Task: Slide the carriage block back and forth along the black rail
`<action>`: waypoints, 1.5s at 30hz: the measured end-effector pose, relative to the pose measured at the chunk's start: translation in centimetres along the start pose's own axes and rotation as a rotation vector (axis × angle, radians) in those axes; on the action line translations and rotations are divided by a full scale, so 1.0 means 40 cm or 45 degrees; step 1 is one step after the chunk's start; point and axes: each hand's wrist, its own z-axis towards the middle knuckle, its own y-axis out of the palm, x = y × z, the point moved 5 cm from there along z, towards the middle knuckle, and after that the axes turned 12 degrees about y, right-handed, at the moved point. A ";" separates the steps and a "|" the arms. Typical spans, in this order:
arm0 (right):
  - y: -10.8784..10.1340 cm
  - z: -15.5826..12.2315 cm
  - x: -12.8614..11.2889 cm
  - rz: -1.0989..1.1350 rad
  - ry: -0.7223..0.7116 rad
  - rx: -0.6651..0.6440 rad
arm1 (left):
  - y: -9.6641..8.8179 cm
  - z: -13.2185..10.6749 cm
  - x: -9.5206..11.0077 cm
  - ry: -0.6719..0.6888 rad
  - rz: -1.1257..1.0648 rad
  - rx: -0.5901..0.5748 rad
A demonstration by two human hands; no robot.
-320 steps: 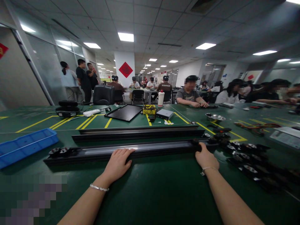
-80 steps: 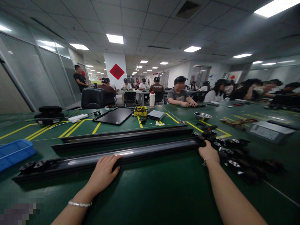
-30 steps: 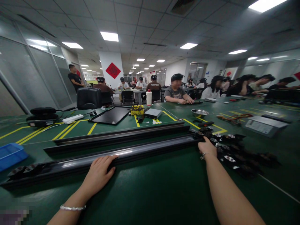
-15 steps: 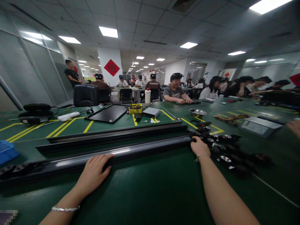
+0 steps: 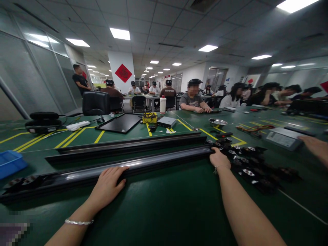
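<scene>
A long black rail [image 5: 159, 161] lies across the green table [image 5: 166, 208] in front of me. My left hand [image 5: 107, 186] rests on its near edge, fingers laid over the top. My right hand [image 5: 219, 159] is closed around the rail's right end, next to a heap of small black parts with silver faces [image 5: 252, 167]. Two such parts [image 5: 20, 181] sit at the rail's left end. A second black rail [image 5: 128, 146] lies parallel just behind the first.
A blue tray [image 5: 10, 163] sits at the left edge. Behind the rails are a black panel [image 5: 119, 123], a yellow box [image 5: 150, 118], a grey box [image 5: 166, 122] and a metal bowl [image 5: 217, 122]. Another person's hand [image 5: 315, 147] reaches in at right. Several people sit beyond.
Both hands have stayed on the near rail while my view drifted right and back. Another person's hand has come further in from the right edge.
</scene>
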 end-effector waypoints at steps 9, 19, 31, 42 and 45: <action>0.004 0.006 -0.015 -0.167 -0.159 -0.048 | 0.000 0.003 0.001 -0.007 0.003 -0.004; -0.004 0.006 -0.016 -0.142 -0.029 -0.081 | -0.002 0.003 -0.006 -0.053 -0.019 -0.021; -0.004 0.019 -0.002 -0.039 -0.087 -0.023 | -0.006 -0.003 -0.004 -0.066 -0.003 0.008; -0.054 -0.099 -0.065 0.277 -0.417 0.620 | -0.006 0.001 0.010 -0.045 0.000 0.065; -0.012 -0.192 -0.141 0.151 -0.764 0.662 | -0.016 0.003 0.023 -0.033 -0.027 0.095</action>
